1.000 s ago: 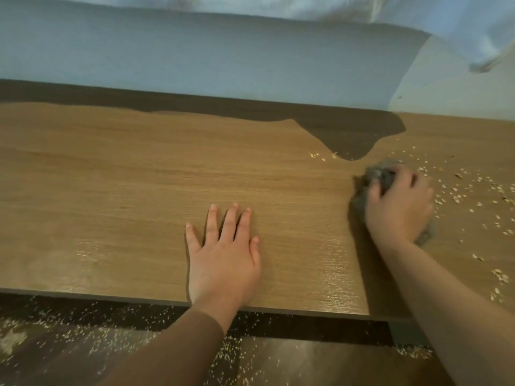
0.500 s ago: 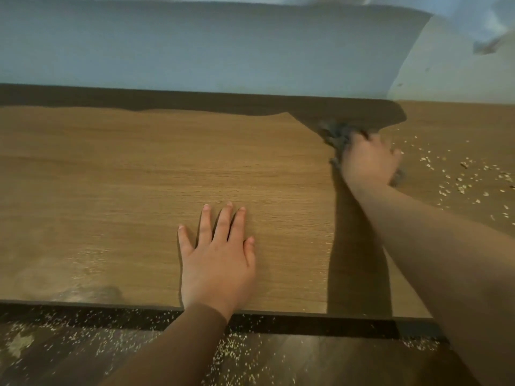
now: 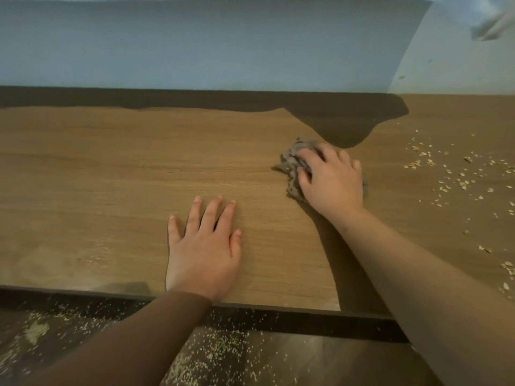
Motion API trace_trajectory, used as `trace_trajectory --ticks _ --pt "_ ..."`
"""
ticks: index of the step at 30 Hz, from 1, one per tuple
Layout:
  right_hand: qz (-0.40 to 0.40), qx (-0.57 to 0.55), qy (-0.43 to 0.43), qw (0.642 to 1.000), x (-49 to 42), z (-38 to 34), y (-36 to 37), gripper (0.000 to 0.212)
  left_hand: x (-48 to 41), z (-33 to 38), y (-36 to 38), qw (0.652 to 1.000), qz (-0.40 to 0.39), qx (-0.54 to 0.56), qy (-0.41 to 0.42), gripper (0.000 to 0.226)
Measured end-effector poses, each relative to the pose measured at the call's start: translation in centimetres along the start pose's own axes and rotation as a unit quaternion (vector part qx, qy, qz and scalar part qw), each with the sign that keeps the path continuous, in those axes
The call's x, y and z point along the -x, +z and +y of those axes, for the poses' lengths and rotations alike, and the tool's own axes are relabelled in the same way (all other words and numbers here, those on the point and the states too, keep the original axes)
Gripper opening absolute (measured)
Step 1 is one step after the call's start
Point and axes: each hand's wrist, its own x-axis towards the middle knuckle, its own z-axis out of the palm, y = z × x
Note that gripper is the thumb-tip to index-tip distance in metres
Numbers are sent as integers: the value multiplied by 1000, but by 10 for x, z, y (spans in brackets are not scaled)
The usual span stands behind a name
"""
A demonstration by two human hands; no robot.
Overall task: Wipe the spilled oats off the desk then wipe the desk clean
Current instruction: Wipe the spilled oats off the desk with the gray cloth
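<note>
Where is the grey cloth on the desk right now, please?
In the head view the grey cloth is bunched under the right hand, right of centre on the desk, between the flat left hand and the spilled oats.

grey cloth (image 3: 295, 160), tan woodgrain desk (image 3: 111, 168), pale oats (image 3: 462, 174).

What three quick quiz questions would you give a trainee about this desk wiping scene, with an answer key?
1. True or false: the left hand lies flat on the desk.
2. The right hand grips: A a sponge, B a grey cloth, C a brush?
3. Fill in: most oats on the desk lie to the cloth's ___ side.
Key: 1 true; 2 B; 3 right.
</note>
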Motion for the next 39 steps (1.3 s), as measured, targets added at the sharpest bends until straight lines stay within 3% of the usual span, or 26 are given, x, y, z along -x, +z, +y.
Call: trace_trajectory --ticks 4,6,8,12,16,18,21,23,25,27,29,31,33,36,39 --pt "10 43 185 982 15 55 -18 39 0 0 1 1000 13 0 -2 76" --pt "11 40 229 973 32 57 -26 38 0 0 1 1000 12 4 -6 77" --pt "8 0 185 983 52 36 -30 37 0 0 1 1000 11 7 -9 76" --pt "-54 -66 -38 996 83 -29 -23 37 -2 -2 2 1000 12 5 -7 61" --pt "-46 -70 -53 995 79 -29 -18 36 -2 -1 2 1000 22 14 -4 74" --pt "-44 -44 0 998 73 -8 -18 35 -1 1 2 1000 19 16 -3 76" --pt "-2 -6 153 988 63 30 -27 36 0 0 1 999 22 24 0 74" --pt "23 -30 247 968 60 44 -33 36 2 -2 2 999 23 22 -2 70" --pt "55 -89 285 953 52 35 -38 35 0 -2 3 1000 18 20 -6 67" --pt "69 -132 225 963 41 1 -37 34 -3 -2 2 1000 11 26 -8 62" --pt "46 -146 90 984 35 -47 -27 34 -5 -1 3 999 20 31 -5 56" --pt "-8 -114 -35 993 36 -83 -12 34 -4 -3 5 999 22 41 -11 56" --pt "-31 -68 -87 993 37 -87 -1 33 -3 -4 4 998 27 48 -19 57" --pt "-20 -18 -15 1000 31 -47 1 37 -4 -6 2 998 11 54 -16 60" --pt "-8 9 163 987 32 13 -11 40 -3 -7 1 998 5 60 -13 64"
